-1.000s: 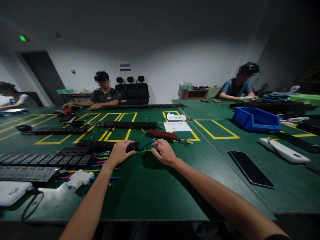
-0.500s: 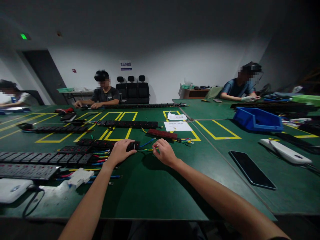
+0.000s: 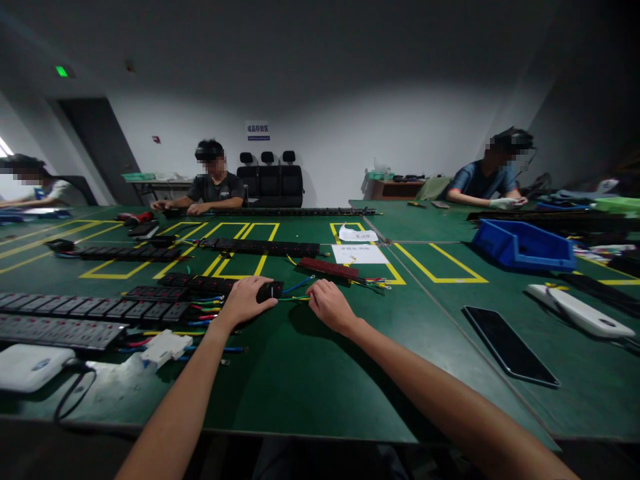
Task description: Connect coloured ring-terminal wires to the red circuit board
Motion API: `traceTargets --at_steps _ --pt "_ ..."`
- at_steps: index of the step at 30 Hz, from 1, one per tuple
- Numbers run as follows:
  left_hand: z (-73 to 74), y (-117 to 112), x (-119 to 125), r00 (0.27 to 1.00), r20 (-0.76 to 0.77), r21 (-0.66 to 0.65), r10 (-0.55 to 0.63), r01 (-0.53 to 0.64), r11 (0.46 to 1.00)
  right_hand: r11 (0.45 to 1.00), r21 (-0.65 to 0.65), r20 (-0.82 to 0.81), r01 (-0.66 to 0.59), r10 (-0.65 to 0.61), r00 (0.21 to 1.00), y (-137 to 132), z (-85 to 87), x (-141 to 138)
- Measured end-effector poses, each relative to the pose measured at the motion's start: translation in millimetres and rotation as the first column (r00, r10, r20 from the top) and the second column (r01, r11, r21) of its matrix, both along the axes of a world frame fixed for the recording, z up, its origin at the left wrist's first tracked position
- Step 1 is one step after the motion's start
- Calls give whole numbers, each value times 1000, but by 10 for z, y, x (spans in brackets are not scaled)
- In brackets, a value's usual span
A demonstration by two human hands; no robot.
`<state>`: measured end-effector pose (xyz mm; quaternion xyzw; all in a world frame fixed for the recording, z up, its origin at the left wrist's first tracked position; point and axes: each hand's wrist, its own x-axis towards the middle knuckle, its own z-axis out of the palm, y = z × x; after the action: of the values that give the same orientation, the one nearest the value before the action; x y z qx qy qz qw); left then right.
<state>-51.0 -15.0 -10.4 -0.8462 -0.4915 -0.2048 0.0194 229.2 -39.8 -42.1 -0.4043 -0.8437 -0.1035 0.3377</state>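
Observation:
My left hand [image 3: 245,303] is wrapped over the right end of a black power strip [image 3: 273,290], which lies flat on the green table. From that end come a blue wire [image 3: 299,285], tipped with a ring terminal, and a green-yellow wire [image 3: 294,299]. The fingertips of my right hand [image 3: 327,305] are pinched on the far end of the green-yellow wire; its tip is hidden by them. Just beyond my hands lies a dark red strip [image 3: 327,269] with several coloured wires at its right end.
More power strips [image 3: 95,308] with loose wires lie at the left, by a white connector block [image 3: 167,349]. At the right are a phone [image 3: 510,345], a white device [image 3: 580,311] and a blue bin [image 3: 525,247]. Co-workers sit across the table.
The view has shifted slightly, so everything sits a little further right. My right fingers have closed more over the wire's end, and its tip no longer shows. My left hand keeps its hold.

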Motion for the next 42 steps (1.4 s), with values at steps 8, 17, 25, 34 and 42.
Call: traceTargets --at_steps 8,17,25,34,42 --pt "33 -36 44 1000 8 -7 26 -26 1000 1000 -23 -71 17 -19 997 35 -31 52" --pt "55 -45 62 1000 -2 -19 30 -30 999 1000 6 -153 11 -10 988 62 -68 45" --pt "48 -46 62 1000 8 -6 21 -21 1000 999 -29 -177 21 -26 984 85 -81 45" --pt "45 -36 47 1000 -6 -14 18 -19 1000 999 -39 -189 15 -22 982 74 -72 50" --pt "35 -21 40 1000 19 -20 10 -10 1000 999 -37 -195 25 -32 980 80 -76 42"
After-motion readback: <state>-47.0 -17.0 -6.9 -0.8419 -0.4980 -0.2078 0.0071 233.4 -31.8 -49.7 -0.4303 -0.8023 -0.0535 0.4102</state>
